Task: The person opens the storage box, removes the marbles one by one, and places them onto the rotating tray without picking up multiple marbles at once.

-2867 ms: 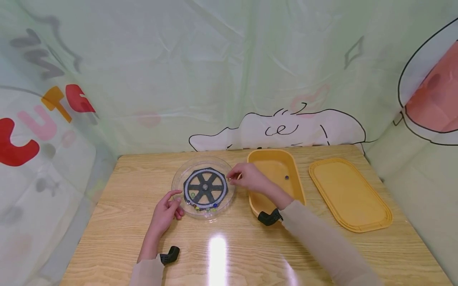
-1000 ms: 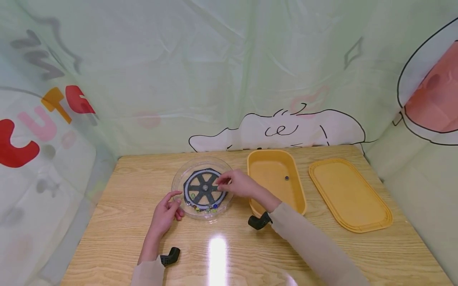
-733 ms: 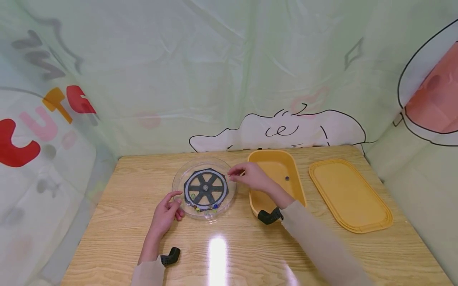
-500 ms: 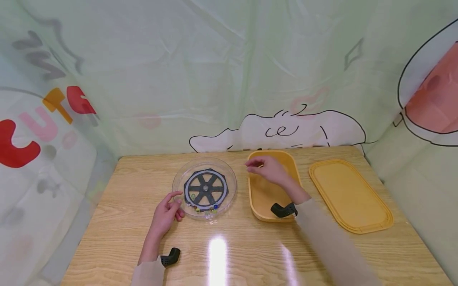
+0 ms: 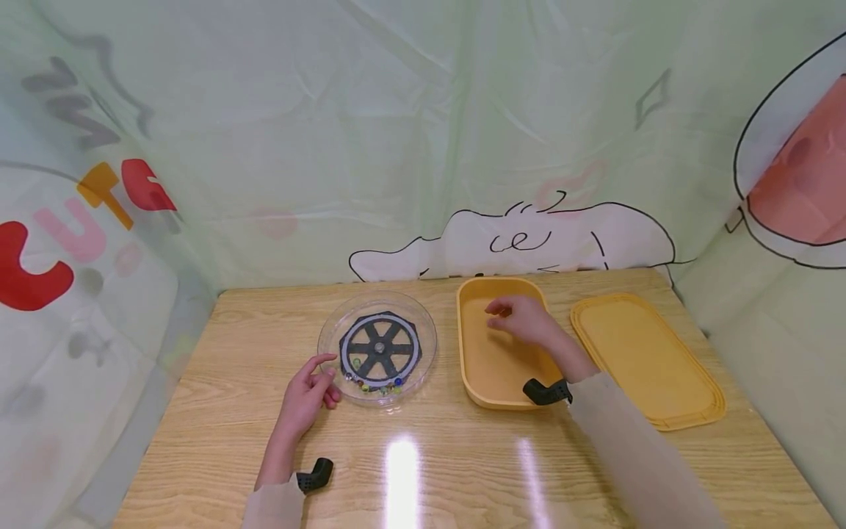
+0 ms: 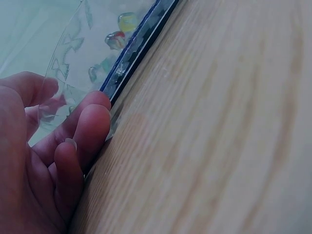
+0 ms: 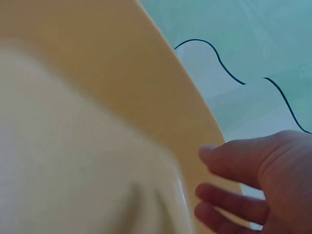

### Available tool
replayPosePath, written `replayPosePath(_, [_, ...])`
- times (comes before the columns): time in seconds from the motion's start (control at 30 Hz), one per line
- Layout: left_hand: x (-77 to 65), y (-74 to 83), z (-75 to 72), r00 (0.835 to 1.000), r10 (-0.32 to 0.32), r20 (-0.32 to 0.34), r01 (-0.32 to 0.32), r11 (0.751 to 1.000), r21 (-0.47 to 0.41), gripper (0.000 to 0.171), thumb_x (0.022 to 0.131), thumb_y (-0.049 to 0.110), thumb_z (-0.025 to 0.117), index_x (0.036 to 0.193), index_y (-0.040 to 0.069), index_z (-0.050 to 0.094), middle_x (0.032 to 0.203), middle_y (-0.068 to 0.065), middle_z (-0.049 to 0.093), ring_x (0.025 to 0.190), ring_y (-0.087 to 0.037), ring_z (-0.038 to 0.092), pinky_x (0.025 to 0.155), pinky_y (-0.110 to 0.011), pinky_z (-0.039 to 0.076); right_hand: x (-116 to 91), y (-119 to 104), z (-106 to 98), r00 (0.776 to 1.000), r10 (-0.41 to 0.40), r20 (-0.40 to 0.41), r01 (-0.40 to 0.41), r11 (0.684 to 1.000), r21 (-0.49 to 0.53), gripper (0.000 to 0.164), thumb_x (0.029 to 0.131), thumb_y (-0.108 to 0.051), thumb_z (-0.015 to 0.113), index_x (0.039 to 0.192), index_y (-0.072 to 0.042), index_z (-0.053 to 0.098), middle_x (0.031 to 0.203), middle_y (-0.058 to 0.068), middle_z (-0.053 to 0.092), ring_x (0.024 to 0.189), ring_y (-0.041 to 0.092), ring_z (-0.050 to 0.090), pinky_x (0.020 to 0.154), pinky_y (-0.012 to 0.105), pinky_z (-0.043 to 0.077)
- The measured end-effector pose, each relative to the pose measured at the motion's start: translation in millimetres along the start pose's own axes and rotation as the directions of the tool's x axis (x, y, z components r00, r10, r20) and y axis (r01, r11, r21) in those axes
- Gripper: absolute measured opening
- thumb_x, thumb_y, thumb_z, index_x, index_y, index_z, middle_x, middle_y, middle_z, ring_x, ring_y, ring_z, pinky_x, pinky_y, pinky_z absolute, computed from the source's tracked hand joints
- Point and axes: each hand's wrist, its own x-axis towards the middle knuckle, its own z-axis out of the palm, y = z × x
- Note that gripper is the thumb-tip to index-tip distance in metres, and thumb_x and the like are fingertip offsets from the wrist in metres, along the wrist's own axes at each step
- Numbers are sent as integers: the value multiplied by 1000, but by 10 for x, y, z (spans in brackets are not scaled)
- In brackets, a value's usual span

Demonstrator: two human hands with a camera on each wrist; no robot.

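In the head view, a round clear plastic dish (image 5: 429,323) holds a black spoked wheel (image 5: 380,347) with a grey ring. Several glass marbles (image 5: 384,389) lie along the dish's near side. My left hand (image 5: 307,395) holds the dish at its left edge; the left wrist view has fingertips (image 6: 95,117) against the base and one finger across the clear wall. Over the yellow tub (image 5: 492,382), my right hand (image 5: 525,321) hovers with thumb and fingers apart. Nothing sits between those fingers in the right wrist view. The tub floor beneath that hand is partly hidden.
A flat yellow lid (image 5: 651,360) lies right of the tub, its near part passing under the right forearm. Everything rests on a wooden table (image 5: 264,323), backed by a printed curtain (image 5: 317,147). Black wrist devices are strapped at both sleeves.
My right hand, seen at the dish's right side with a small thing pinched, reached over the wheel, then moved right over the tub, fingers empty now. My left hand has stayed at the dish.
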Motion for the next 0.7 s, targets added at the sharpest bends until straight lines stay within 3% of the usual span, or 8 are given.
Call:
replayPosePath(0.17, [0,0,0,1000,-4,3,4,1000,-1,28,103,20,55,131,18,59,70,-12,65,55,-24,60,57,-29,53,-32,1,-11,997,52,55,-50,998,-35,28,92,-16,70,115,2,69,113,19,66,98,32,59,88,47,50])
replayPosePath(0.43, [1,-8,-4,1000,3,-2,-3,1000,1,29,103,19,55,132,16,59,70,-12,66,54,-24,60,57,-28,52,-56,19,27,988,127,87,-125,992,-22,30,91,-16,72,116,0,67,114,18,64,94,30,57,78,38,54])
replayPosePath(0.6, [9,-5,-3,1000,9,0,-9,1000,-1,29,103,20,56,131,16,59,69,-11,66,54,-23,60,56,-29,53,-79,10,29,986,135,94,-134,991,-18,31,89,-14,74,116,0,67,111,16,65,95,29,57,75,35,53])
replayPosePath(0.7, [16,-2,-4,1000,4,4,-4,1000,0,29,103,20,56,131,17,60,69,-11,66,54,-23,60,57,-29,53,-91,0,25,986,123,111,-124,992,-3,29,88,-11,75,114,1,68,106,14,66,87,26,58,69,33,52])
